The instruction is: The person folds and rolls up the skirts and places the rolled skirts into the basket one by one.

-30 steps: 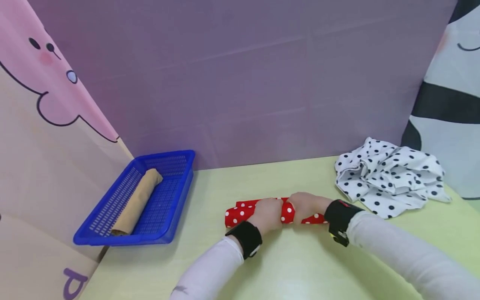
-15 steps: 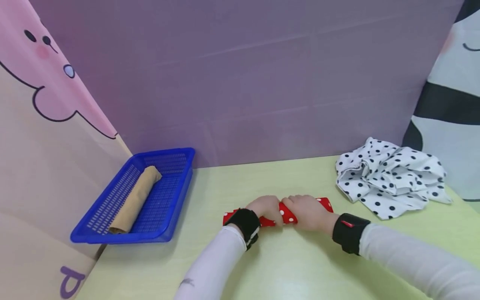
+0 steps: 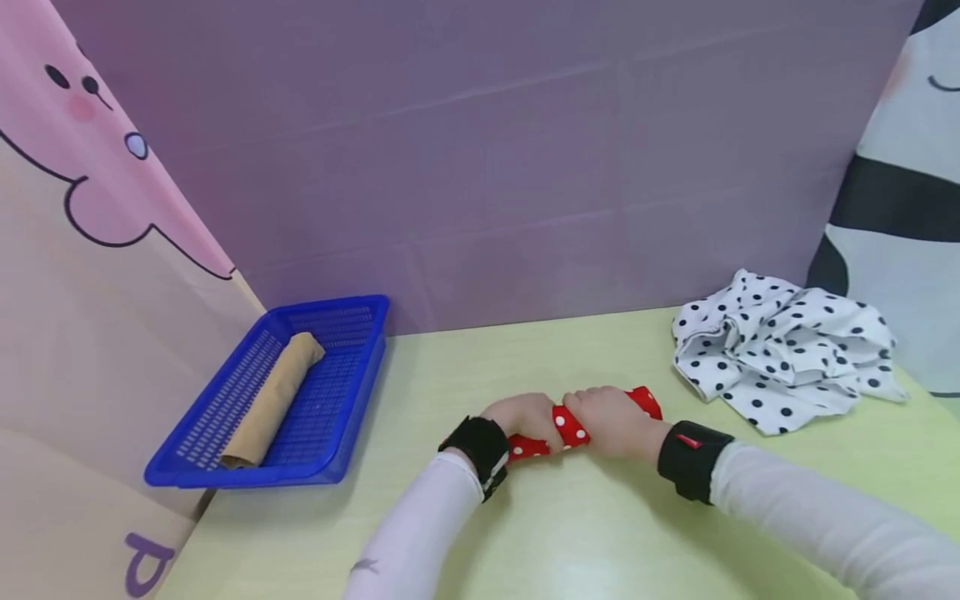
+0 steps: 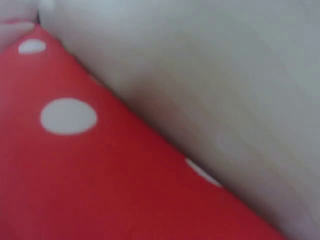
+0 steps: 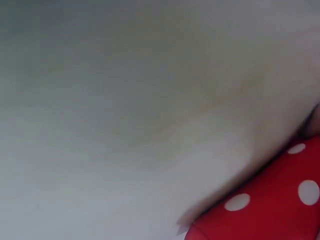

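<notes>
A roll of red cloth with white dots (image 3: 571, 427) lies slantwise over the middle of the table, its right end higher in the head view. My left hand (image 3: 527, 417) grips it left of centre, fingers curled round it. Close beside, my right hand (image 3: 611, 421) grips the right part, and the end of the roll sticks out past it. In the left wrist view the red cloth (image 4: 100, 170) runs along under the hand. The right wrist view shows the cloth (image 5: 270, 200) at the lower right corner, mostly hidden by the hand.
At the left stands a blue plastic basket (image 3: 352, 417) with a brown rolled piece (image 3: 273, 400) in it. A crumpled white cloth with black dots (image 3: 787, 350) lies at the back right of the pale table (image 3: 450, 367). A purple curtain-like backdrop (image 3: 487, 167) rises behind.
Both hands have turned on the red roll, backs of the hands and wrists shifting outward. The roll has tilted, its right end now raised in view. The grip holds throughout.
</notes>
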Demonstrator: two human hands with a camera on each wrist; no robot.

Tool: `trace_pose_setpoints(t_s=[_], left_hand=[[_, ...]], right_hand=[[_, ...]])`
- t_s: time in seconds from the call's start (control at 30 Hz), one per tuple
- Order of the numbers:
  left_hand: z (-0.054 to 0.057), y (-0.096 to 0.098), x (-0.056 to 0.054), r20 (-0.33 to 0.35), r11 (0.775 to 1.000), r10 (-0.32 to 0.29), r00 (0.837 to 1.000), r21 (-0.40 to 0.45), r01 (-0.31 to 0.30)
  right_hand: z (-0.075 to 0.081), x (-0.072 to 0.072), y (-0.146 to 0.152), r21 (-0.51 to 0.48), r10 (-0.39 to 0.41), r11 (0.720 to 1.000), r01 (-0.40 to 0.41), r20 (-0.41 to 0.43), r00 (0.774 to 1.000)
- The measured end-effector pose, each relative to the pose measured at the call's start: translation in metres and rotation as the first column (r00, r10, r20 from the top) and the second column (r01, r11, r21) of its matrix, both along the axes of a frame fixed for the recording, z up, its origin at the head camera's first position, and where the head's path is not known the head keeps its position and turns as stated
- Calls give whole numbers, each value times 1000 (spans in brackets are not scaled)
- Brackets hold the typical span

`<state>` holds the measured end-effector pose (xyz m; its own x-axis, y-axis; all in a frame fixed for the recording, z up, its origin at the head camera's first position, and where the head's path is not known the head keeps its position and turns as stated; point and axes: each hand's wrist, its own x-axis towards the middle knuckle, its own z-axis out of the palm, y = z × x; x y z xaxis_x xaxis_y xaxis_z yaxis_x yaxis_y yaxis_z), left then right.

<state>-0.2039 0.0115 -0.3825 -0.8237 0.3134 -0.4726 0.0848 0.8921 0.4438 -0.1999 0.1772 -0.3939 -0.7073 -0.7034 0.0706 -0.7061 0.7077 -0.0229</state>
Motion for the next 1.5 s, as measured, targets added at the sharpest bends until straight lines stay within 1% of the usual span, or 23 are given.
trace_pose_setpoints(t_s=[0.07, 0.1, 0.13, 0.2, 0.27, 0.33, 0.4, 0.47, 0.53, 0.6, 0.67, 0.73, 0.8, 0.9, 0.93, 1.0, 1.07, 1.13, 1.23, 1.3, 1.37, 1.47, 1.5], left_hand=[[-2, 3, 4, -83, 999, -32, 996, -32, 29], [-3, 5, 6, -130, 997, -52, 990, -55, 45], [-3, 6, 8, -182, 995, -80, 980, -79, 66], [-5, 9, 11, -279, 985, -134, 951, -140, 98], [-7, 12, 12, -359, 974, -172, 917, -203, 103], [-9, 13, 13, -420, 963, -202, 885, -250, 101], [-11, 15, 13, -457, 953, -223, 861, -288, 94], [-12, 16, 12, -474, 946, -240, 847, -308, 96], [-12, 16, 11, -475, 943, -250, 844, -319, 99], [-12, 15, 9, -459, 945, -242, 855, -311, 101], [-11, 14, 7, -436, 947, -243, 867, -300, 114], [-9, 13, 4, -400, 954, -231, 887, -273, 126], [-6, 11, 0, -342, 964, -204, 917, -233, 128], [-2, 7, -3, -231, 981, -143, 962, -163, 107], [-1, 5, -5, -192, 986, -119, 974, -139, 93], [0, 2, -6, -127, 991, -87, 988, -108, 73], [0, 0, -7, -95, 993, -75, 993, -95, 66], [-2, 0, -8, -116, 991, -103, 988, -101, 91], [-4, 3, -5, -202, 983, -144, 969, -141, 117], [-7, 6, -3, -273, 976, -179, 945, -174, 134], [-6, 7, 1, -327, 970, -199, 924, -201, 137], [-8, 8, 3, -387, 956, -249, 888, -246, 161], [-8, 8, 4, -398, 951, -263, 879, -261, 167]], right_hand=[[1, -2, 1, -10, -9, 1000, 9, 37, 999], [2, -4, 1, -17, -10, 1000, 11, 57, 998], [2, -5, 1, -23, -10, 1000, 11, 76, 997], [3, -10, 2, -28, -7, 1000, 11, 121, 993], [4, -16, 3, -39, 11, 999, -4, 169, 986], [5, -22, 3, -49, 30, 999, -19, 236, 971], [7, -28, 3, -47, 36, 999, -23, 309, 950], [8, -32, 4, -45, 28, 999, -12, 380, 925], [10, -35, 4, -34, 10, 999, 4, 426, 905], [10, -35, 4, -34, 7, 999, 9, 443, 897], [10, -34, 4, -46, 17, 999, 3, 440, 898], [9, -32, 4, -55, 28, 998, -6, 417, 909], [7, -29, 4, -56, 28, 998, -7, 386, 922], [3, -23, 3, -35, 26, 999, -17, 286, 958], [1, -21, 2, -20, 17, 1000, -12, 247, 969], [-1, -18, 0, 3, 12, 1000, -13, 165, 986], [-3, -15, -2, 23, 3, 1000, -6, 111, 994], [-3, -16, -2, 32, -4, 999, 0, 94, 996], [-1, -20, 0, 20, 2, 1000, -5, 121, 993], [0, -24, 2, -1, 24, 1000, -24, 152, 988], [3, -27, 2, -20, 49, 999, -46, 191, 980], [8, -29, 2, -32, 68, 998, -61, 254, 965], [9, -30, 2, -29, 66, 998, -60, 273, 960]])
